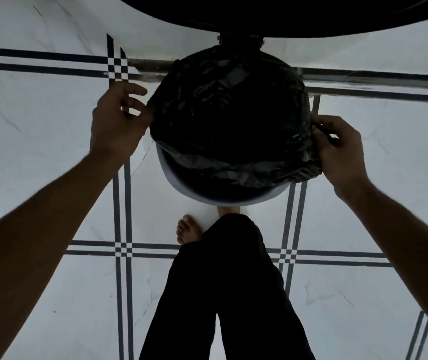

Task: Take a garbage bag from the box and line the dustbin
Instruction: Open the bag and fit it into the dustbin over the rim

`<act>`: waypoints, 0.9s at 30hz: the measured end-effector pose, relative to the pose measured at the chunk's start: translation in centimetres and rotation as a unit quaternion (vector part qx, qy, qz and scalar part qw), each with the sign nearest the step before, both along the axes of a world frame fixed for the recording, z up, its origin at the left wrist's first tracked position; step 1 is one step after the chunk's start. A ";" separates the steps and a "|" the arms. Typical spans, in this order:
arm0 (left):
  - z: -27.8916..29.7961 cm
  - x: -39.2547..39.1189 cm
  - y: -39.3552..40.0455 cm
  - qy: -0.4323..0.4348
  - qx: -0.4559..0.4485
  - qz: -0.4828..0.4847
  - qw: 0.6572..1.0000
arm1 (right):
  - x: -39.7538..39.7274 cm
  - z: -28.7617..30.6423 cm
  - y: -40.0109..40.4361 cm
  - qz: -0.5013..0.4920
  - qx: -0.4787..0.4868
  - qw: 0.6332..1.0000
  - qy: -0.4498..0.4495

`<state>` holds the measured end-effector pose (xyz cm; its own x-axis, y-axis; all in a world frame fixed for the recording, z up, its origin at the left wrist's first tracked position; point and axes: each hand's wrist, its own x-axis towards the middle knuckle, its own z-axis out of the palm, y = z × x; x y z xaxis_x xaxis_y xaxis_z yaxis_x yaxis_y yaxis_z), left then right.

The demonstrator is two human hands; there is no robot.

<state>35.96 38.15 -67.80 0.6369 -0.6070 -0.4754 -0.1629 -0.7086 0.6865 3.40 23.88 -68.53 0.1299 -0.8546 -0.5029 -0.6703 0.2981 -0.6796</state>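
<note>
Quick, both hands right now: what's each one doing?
Left hand: shut, pinching the garbage bag at the dustbin rim.
Right hand: shut, gripping the bag's opposite edge.

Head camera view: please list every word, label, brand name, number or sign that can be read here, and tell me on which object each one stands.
None: no readable text in this view.
Garbage bag: plain black plastic, no print visible.
Dustbin: pale rim, no label visible.
Floor: only dark stripe pattern on the tiles, no letters.
Both hands, left and right, grip the bag's edge and cover no visible writing.
</note>
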 end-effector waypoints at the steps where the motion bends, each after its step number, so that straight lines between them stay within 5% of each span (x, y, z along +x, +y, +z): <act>1: 0.5 -0.1 0.3 0.027 0.006 -0.013 1.000 | -0.3 0.1 0.6 -0.003 -0.005 1.000 0.010; 8: 2.3 0.8 1.1 0.109 0.120 -0.068 0.984 | -1.7 0.9 5.6 0.000 0.002 1.000 0.006; 13: 2.3 -1.9 1.0 0.152 0.121 0.103 0.976 | -1.9 0.1 8.0 -0.057 0.068 0.996 -0.002; 18: 2.3 -3.9 1.0 0.273 0.058 0.305 0.910 | -2.0 0.8 8.3 -0.122 0.194 0.973 -0.042; 27: 1.1 -4.3 3.5 0.384 -0.060 0.424 0.818 | -3.7 1.6 8.1 -0.091 0.330 0.932 -0.120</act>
<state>31.62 41.64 -66.68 0.3947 -0.1743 -0.9021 0.8639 -0.2638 0.4290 -0.32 32.00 -66.97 0.1900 -0.3880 -0.9019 -0.4195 0.7984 -0.4319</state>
